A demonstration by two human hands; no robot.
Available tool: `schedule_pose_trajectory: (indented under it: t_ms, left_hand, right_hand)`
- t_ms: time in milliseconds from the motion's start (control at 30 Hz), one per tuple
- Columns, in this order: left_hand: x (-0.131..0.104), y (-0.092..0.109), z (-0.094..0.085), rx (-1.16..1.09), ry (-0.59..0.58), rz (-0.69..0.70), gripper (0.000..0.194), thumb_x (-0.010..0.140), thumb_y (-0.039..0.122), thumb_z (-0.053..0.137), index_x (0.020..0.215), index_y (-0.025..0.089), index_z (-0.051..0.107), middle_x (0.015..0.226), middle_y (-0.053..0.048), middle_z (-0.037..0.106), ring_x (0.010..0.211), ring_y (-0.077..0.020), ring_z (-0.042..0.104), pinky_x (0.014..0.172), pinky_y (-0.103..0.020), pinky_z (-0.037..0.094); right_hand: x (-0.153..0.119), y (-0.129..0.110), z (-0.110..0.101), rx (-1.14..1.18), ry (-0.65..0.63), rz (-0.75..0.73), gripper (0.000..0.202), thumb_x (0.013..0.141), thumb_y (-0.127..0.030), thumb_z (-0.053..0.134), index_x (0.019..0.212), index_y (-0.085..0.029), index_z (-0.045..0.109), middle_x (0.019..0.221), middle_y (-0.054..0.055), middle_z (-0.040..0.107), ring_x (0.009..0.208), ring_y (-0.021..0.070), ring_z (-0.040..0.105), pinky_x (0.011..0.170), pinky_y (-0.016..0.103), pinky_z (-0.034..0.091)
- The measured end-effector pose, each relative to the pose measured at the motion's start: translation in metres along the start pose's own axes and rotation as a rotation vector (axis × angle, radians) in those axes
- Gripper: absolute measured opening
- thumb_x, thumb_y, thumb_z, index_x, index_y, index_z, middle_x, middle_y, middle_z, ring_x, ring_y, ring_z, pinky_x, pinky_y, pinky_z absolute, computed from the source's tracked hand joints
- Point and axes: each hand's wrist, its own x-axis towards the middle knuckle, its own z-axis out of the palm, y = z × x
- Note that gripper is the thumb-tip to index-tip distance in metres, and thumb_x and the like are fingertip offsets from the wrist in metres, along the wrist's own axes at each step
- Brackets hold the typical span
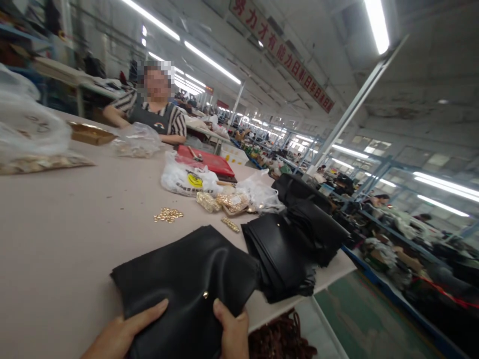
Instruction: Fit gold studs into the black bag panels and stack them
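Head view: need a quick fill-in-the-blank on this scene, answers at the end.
1. Of the left hand and right hand, ____ hold the black leather.
2. The metal stud on it sits closer to the thumb of the ____ hand.
3. The smiley face on the plastic bag is ____.
4. Loose pieces on the table are ____ in colour.

Missing words: both; right; yellow; gold.

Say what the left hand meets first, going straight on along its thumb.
The left hand holds the black leather-like panels; past them, likely the fanned black stack on the table. One view leaves depth unclear.
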Motion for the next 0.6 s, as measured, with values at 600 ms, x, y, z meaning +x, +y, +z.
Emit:
schedule_pose_trajectory:
  t_ms: [600]
  left_hand:
    - [0.086,0.006,0.143,0.63,-0.291,0.601,0.033,0.069,0.039,0.061,0.092,0.015,0.067,0.079,-0.003,0.069,0.085,-0.0241,0.062,0.085,-0.037,0.043]
  right_hand:
    - [0.209,-0.169,-0.147,-0.083,0.443,-0.165,0.062,0.053,-0.015,0.08,0.113,-0.003,0.065,0.085,0.012,0.076,0.085,0.03,0.073,0.076,0.042,0.062]
